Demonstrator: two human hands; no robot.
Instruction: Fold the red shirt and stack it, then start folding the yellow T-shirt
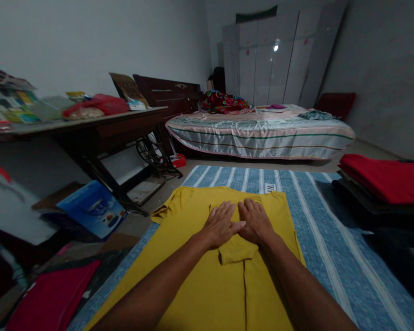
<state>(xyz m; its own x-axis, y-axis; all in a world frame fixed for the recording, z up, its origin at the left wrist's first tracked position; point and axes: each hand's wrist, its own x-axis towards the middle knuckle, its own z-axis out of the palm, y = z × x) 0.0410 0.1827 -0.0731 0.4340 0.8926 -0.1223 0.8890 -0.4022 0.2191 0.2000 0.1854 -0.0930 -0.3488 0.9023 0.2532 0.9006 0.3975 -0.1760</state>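
Observation:
A mustard-yellow garment [193, 276] lies spread on a blue cloth with white stripes [331, 239]. Its two sides are turned in toward the middle, with a sleeve end sticking out at the far left. My left hand [221, 225] rests flat on the middle of the garment, fingers stretched forward. My right hand [255, 221] lies flat right beside it, thumbs touching. A small folded flap of the yellow fabric [237, 250] shows just below both wrists. Neither hand holds anything.
A stack of folded clothes, red on top [386, 177], sits at the right. Red fabric [51, 299] lies at the lower left by a blue box [94, 209]. A dark sewing table [100, 128] stands left; a bed [262, 131] and wardrobes [276, 59] are beyond.

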